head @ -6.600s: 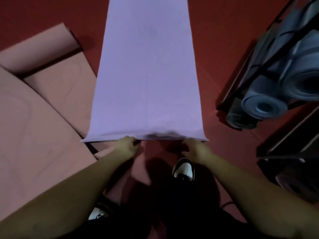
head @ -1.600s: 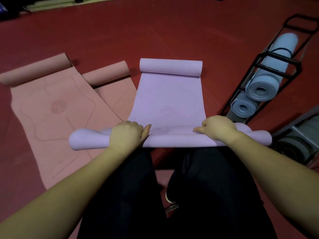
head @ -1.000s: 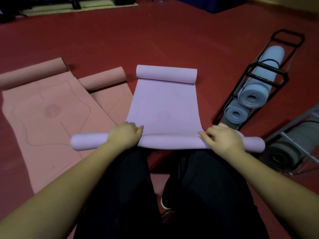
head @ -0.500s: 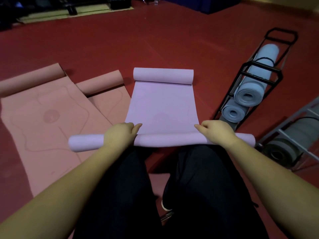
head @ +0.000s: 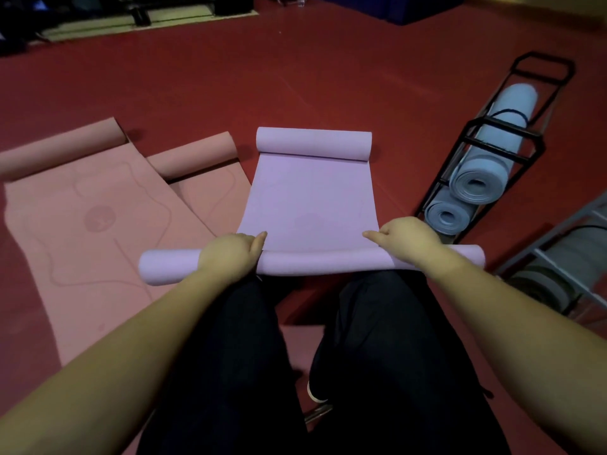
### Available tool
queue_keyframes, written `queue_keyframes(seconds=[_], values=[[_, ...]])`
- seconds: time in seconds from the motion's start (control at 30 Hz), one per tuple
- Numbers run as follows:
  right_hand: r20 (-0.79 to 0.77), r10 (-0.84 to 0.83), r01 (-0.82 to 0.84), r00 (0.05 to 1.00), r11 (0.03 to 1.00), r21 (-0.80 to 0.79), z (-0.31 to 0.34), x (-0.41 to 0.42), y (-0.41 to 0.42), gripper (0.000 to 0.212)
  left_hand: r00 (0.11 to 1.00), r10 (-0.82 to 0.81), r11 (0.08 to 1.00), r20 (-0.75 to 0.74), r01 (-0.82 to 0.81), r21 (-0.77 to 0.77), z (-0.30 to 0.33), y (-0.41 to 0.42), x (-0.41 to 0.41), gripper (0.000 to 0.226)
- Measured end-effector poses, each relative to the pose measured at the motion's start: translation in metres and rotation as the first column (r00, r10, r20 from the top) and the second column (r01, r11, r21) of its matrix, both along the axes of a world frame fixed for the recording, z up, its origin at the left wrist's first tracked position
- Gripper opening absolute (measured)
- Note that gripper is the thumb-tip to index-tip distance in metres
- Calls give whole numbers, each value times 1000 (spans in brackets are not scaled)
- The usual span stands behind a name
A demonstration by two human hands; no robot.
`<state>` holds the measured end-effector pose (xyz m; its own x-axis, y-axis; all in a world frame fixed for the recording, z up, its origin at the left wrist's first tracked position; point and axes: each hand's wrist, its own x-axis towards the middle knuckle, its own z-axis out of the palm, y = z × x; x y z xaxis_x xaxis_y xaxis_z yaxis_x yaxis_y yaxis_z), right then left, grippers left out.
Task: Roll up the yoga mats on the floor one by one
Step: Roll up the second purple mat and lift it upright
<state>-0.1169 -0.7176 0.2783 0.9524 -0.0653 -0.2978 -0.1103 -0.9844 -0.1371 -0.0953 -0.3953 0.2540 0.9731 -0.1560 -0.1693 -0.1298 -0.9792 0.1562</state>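
One lilac yoga mat (head: 308,198) lies at the centre, curled at both ends. Two pink yoga mats lie at nine o'clock, the larger (head: 82,231) overlapping the smaller (head: 210,185), each with its far end curled. Two blue rolled mats, one upper (head: 483,178) and one lower (head: 446,215), sit in one black wire rack (head: 486,136) at two o'clock. One grey rolled mat (head: 551,274) shows at three o'clock.

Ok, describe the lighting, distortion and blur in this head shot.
Head view: dim, reddish light; dark trousers lose all detail. Wide-angle bend stretches both forearms at the bottom corners and tilts the black rack. Purple mat and both hands reasonably sharp; top-edge background murky.
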Motion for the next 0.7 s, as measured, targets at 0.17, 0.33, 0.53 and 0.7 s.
queue_keyframes(seconds=[0.17,0.33,0.53,0.7], values=[[441,62,-56,895,998,-26,-25,-42,-5,55,995,26,1000,-92,-25,5,4,-2,14,58],[372,63,-38,926,996,-75,-20,-30,-5,52,993,18,999,-118,-15,29,20,-9,21,60],[-37,72,-70,997,996,56,20,-10,-15,58,955,14,997,-296,8,72,50,-12,28,59],[-303,86,-59,949,993,98,13,-6,-10,54,904,-6,989,-428,68,129,33,-8,14,54]])
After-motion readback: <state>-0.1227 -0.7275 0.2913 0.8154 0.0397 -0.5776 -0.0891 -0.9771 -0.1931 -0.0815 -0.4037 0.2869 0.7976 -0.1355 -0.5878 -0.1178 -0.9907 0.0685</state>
